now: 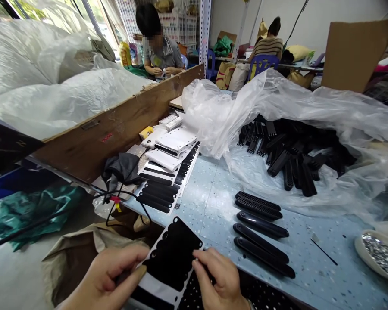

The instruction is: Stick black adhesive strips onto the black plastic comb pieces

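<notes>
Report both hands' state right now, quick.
Left hand: closed, holding the sheet of black strips by its left edge.
Right hand: closed, thumb and forefinger pinched at the sheet's right edge; exactly what they grip can't be told.

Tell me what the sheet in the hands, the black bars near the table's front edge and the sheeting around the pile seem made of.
Sheet: thin white backing, likely paper or film; its flat, matte black shapes could be foam or rubber.
Black bars: probably moulded plastic, judging by the smooth rounded ends and glossy highlights.
Sheeting: apparently thin plastic film, creased and translucent.
</notes>
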The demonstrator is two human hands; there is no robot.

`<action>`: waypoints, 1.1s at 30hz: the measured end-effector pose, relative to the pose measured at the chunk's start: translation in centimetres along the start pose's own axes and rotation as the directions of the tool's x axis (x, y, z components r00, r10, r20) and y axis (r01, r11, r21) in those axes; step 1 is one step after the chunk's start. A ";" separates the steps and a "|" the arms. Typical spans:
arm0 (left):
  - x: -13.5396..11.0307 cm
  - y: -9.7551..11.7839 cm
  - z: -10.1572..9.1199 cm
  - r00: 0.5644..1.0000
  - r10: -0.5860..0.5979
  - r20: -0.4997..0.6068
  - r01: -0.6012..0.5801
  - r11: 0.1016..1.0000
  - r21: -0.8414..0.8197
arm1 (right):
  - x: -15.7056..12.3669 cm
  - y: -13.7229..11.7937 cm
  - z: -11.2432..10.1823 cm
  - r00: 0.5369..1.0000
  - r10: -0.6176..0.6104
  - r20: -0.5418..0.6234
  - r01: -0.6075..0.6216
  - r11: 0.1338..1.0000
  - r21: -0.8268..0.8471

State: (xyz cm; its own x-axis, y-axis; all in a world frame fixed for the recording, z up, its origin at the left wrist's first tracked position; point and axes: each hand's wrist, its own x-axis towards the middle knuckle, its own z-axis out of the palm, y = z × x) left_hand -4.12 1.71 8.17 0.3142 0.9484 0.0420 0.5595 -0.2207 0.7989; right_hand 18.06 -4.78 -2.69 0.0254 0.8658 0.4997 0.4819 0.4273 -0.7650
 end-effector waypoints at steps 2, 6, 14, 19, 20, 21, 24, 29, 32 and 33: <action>-0.7 0.1 -0.2 0.997 0.042 0.057 -0.047 0.996 0.082 | 0.1 -0.8 0.3 0.998 -0.053 -0.035 0.052 0.998 -0.033; -1.6 0.4 -0.5 0.987 0.151 -0.057 -0.141 0.979 0.148 | -0.9 -2.0 0.8 0.999 -0.038 0.029 0.040 0.997 -0.067; -0.7 0.1 -0.2 0.947 0.321 0.015 -0.319 0.932 0.172 | 2.7 -2.2 -0.3 0.981 -0.189 -0.044 0.187 0.982 -0.040; 0.4 0.6 0.8 0.994 0.096 0.045 -0.097 0.995 0.021 | 2.2 -2.0 0.1 0.976 -0.213 0.042 0.210 0.976 0.055; 0.7 0.6 1.1 0.996 0.007 0.087 -0.002 0.998 -0.061 | 2.1 -2.0 0.0 0.984 -0.175 0.026 0.173 0.983 0.054; 1.0 0.6 1.6 0.988 -0.081 0.129 0.100 0.984 -0.150 | 2.1 -2.1 -0.1 0.990 -0.142 -0.007 0.142 0.989 0.041; 1.3 0.4 3.3 0.949 -0.216 0.231 0.289 0.888 -0.359 | 3.1 -2.3 -0.4 0.993 -0.076 -0.086 0.081 0.995 0.050; 1.4 0.2 5.5 0.976 -0.152 0.153 0.206 0.866 -0.455 | 4.8 -2.0 -0.2 0.992 0.125 0.008 -0.118 0.910 0.397; 1.8 0.2 5.9 0.981 -0.103 0.164 0.170 0.864 -0.474 | 4.7 -1.6 -0.5 0.959 0.251 0.130 -0.281 0.802 0.527; 1.9 0.3 6.0 0.979 -0.096 0.182 0.174 0.859 -0.482 | 4.6 -1.5 -0.7 0.940 0.298 0.168 -0.340 0.765 0.547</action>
State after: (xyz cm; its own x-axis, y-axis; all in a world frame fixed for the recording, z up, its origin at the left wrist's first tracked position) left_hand 1.20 2.09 4.87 0.3938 0.9077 -0.1448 0.1656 0.0850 0.9825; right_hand 18.05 -1.57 1.01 0.0203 0.9846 0.1738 -0.1194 0.1750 -0.9773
